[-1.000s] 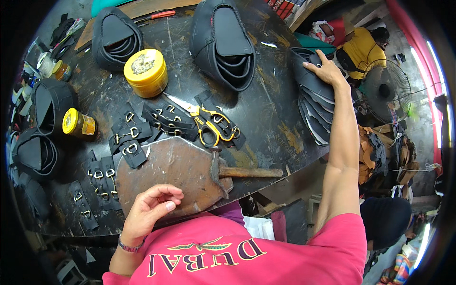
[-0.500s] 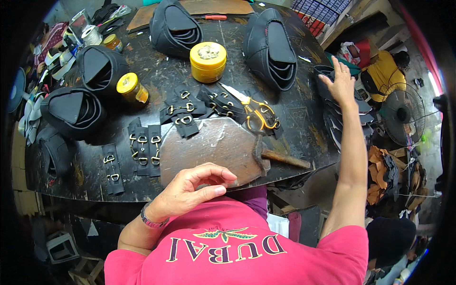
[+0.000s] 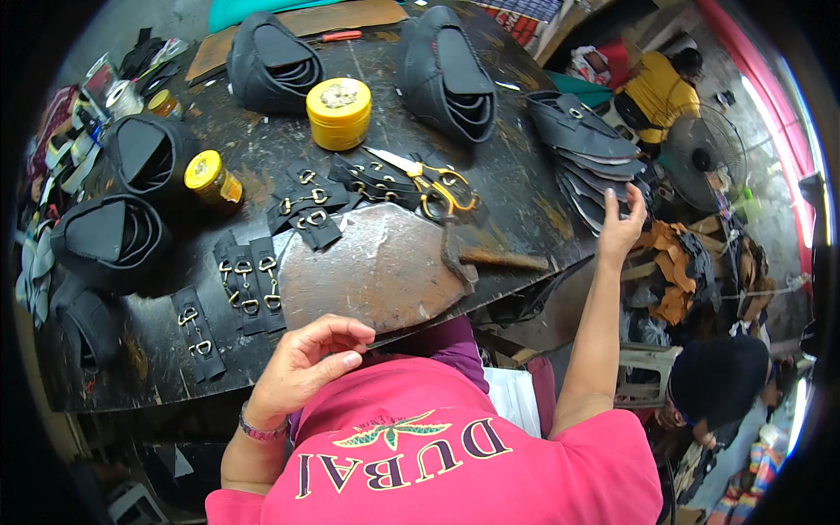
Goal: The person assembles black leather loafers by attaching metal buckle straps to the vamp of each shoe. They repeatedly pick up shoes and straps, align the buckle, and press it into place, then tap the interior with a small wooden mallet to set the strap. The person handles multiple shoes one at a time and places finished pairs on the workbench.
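At the table's right edge, my right hand (image 3: 621, 220) is beside the near end of a stack of black shoe uppers (image 3: 588, 144). Its fingers are spread and hold nothing; whether they touch the stack I cannot tell. My left hand (image 3: 317, 360) hovers at the near table edge in front of a flat stone slab (image 3: 363, 271). Its fingers curl loosely, with a gap to the thumb and nothing in it. A hammer (image 3: 503, 259) lies at the slab's right side. Black straps with metal bits (image 3: 248, 284) lie left of the slab, and more straps (image 3: 311, 206) along its far edge.
Yellow-handled scissors (image 3: 433, 188) lie beyond the slab. Farther back stand a yellow tub (image 3: 339, 122), a yellow-lidded jar (image 3: 213, 179) and bundled black pieces (image 3: 448, 74). A fan (image 3: 700, 157) and a person in yellow (image 3: 658, 92) are off to the right.
My right hand has come back from the far part of the stack to its near end, uncovering the top upper. The view has turned right. My left hand keeps its loose curl.
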Demonstrator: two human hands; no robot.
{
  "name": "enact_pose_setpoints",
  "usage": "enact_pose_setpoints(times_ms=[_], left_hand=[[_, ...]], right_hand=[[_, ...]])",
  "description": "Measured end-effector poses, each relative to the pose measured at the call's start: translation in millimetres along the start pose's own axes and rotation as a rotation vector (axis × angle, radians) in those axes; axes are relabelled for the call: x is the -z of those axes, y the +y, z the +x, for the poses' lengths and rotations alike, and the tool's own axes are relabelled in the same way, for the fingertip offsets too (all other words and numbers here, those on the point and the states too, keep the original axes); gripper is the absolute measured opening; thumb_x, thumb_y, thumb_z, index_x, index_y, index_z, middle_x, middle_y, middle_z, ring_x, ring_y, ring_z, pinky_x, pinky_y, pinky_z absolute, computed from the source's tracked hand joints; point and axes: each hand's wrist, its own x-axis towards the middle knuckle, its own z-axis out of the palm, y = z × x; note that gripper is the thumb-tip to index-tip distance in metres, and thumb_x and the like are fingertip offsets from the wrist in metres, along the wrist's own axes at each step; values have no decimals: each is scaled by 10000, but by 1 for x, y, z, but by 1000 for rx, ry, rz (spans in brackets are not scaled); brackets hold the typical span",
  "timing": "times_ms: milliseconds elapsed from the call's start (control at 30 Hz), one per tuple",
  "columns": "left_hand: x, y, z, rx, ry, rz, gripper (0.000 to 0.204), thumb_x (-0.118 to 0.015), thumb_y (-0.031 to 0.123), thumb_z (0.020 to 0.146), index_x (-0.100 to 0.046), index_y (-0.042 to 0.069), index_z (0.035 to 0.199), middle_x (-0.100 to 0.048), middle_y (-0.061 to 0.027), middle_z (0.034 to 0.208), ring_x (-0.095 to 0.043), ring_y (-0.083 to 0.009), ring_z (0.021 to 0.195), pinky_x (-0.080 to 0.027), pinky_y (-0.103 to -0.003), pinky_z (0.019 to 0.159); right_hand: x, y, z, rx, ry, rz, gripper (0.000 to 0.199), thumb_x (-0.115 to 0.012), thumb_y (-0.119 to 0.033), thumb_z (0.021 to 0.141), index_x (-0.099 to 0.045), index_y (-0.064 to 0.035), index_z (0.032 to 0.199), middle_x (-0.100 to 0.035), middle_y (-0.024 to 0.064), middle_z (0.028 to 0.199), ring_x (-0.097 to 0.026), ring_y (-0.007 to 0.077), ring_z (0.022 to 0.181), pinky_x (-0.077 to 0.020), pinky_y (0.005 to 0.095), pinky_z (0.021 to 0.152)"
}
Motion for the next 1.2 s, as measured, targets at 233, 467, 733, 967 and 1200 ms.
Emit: enact_pose_setpoints(times_ms=[233,467,733,967,1200], left_hand=[[-29,29,47,-88,-172,202,244,-670,74,911,-656,12,1146,-640,-40,1078,-609,-110,970,-483,-267,904],[-73,33,111,-113,-390,319,244,-658,152,940,-649,28,1151,-653,-41,1027,-614,-115,947,-501,-273,864],[-102,37,196,-135,-476,358,300,-670,195,933,-642,13,1170,-667,-44,1064,-597,-103,1004,-481,-274,910],[-108,44,300,-59,-271,200,377,-669,333,925,-651,106,1225,-612,-26,1238,-500,-132,1171,-391,-339,995],[-131,43,391,-16,-18,127,393,-678,315,918,-629,125,1258,-578,-41,1267,-473,-195,1189,-368,-384,1024]], right_hand=[[23,116,-13,-1033,-192,379,810,-738,-424,837,-379,-17,1439,-481,148,1354,-517,217,1103,-472,361,785],[18,147,-10,-954,-318,345,695,-726,-292,818,-453,-96,1426,-561,39,1213,-516,171,993,-417,348,741],[22,158,10,-906,-377,268,637,-564,-62,784,-498,-145,1412,-592,-17,1264,-519,103,884,-387,256,655],[23,167,18,-813,-463,313,623,-528,-54,793,-501,-141,1410,-571,-28,1330,-518,84,888,-376,224,637],[32,173,18,-763,-509,298,593,-517,-30,789,-530,-135,1372,-582,1,1304,-536,88,873,-401,211,651]])
